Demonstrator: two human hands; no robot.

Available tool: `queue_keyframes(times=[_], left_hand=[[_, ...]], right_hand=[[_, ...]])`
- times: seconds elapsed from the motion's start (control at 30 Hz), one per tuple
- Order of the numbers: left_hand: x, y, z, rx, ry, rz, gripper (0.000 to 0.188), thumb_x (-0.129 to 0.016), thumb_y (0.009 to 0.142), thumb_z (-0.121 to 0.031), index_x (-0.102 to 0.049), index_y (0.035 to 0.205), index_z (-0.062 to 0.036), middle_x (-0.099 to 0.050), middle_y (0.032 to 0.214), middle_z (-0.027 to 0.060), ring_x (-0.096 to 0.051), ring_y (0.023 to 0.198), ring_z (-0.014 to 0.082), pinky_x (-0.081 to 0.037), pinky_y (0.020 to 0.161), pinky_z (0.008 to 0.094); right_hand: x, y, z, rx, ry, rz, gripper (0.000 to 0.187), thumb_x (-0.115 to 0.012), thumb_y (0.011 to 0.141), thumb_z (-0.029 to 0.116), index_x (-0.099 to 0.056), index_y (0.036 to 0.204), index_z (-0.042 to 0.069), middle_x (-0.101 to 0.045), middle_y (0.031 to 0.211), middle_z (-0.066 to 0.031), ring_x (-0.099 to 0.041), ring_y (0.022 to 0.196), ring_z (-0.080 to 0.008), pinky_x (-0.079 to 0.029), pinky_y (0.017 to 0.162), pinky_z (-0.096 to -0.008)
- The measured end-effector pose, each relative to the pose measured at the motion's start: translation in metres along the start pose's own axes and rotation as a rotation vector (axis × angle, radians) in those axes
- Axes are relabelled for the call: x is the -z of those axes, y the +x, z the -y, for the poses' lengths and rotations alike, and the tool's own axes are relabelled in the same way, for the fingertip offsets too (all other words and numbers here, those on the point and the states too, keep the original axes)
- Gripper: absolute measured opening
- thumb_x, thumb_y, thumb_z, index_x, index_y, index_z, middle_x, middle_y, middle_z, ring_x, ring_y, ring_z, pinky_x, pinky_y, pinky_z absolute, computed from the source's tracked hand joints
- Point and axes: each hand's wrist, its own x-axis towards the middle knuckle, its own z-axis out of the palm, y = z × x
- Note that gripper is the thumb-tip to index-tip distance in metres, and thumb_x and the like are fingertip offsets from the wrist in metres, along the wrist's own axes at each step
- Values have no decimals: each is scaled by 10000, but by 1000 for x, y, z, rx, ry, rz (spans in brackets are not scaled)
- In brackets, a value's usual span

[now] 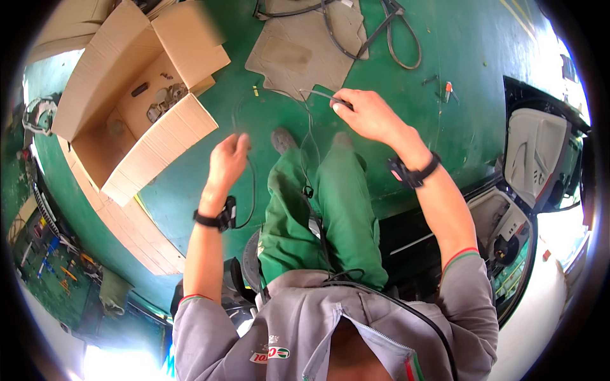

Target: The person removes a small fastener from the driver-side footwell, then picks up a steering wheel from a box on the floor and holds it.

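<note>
My left hand (229, 162) is raised over the floor at the left of my legs. Its fingers are closed, a little blurred, and a thin black cable (253, 197) runs past them and hangs in a loop down toward my wrist. My right hand (368, 114), above my right knee, grips a thin grey-black cable end (324, 94) between thumb and fingers. That end points left, toward the slack loop of cable between my hands. More of the cable hangs down between my green-trousered legs; its exact path is hard to follow.
An open cardboard box (159, 140) with a few metal parts stands at the left. Beyond my feet lie a grey mat (289, 51) and a black rubber strip (416, 54). An orange-handled tool (448, 90) is on the green floor. Vehicle door panels (530, 149) stand at the right.
</note>
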Motion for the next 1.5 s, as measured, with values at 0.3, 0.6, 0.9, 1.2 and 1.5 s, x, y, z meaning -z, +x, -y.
queue_keyframes(times=[0.3, 0.6, 0.9, 1.2, 1.5], left_hand=[[153, -171, -150, -221, -464, -365, 312, -460, 1033, -189, -566, 784, -34, -541, 742, -5, -398, 665, 65, -311, 612, 233], [194, -282, -297, -739, -196, -688, 528, -504, 976, -448, -553, 701, 0, -466, 643, 49, -395, 599, 131, -268, 558, 304], [235, -384, -245, -664, -520, -993, 343, -401, 1010, -269, -457, 792, -10, -348, 727, 56, -338, 666, 157, -264, 599, 291], [257, -480, -235, -686, -712, -1827, 241, -415, 939, -89, -486, 736, 22, -324, 683, 71, -338, 630, 178, -278, 587, 302], [267, -623, -178, -697, -620, -2259, 251, -488, 874, -125, -547, 687, 31, -481, 653, 137, -466, 562, 228, -363, 590, 335]], right_hand=[[136, -171, 123, 345, 247, -206, 161, -688, 853, 60, -688, 1003, 0, -660, 811, -66, -582, 693, -142, -447, 617, -265], [253, -252, 169, 720, 383, -345, 282, -716, 859, 216, -681, 952, -49, -632, 879, -128, -559, 662, -142, -422, 563, -261], [336, -320, 61, 424, 450, -556, 284, -664, 924, 207, -651, 1053, -46, -628, 936, -102, -582, 761, -151, -461, 633, -263], [387, -291, 15, 564, 617, -667, 256, -556, 997, 160, -629, 1135, -42, -614, 943, -84, -534, 802, -142, -420, 673, -256], [372, -237, 28, 557, 553, -408, 214, -560, 960, 73, -647, 1127, -29, -656, 989, -84, -585, 817, -145, -465, 714, -274]])
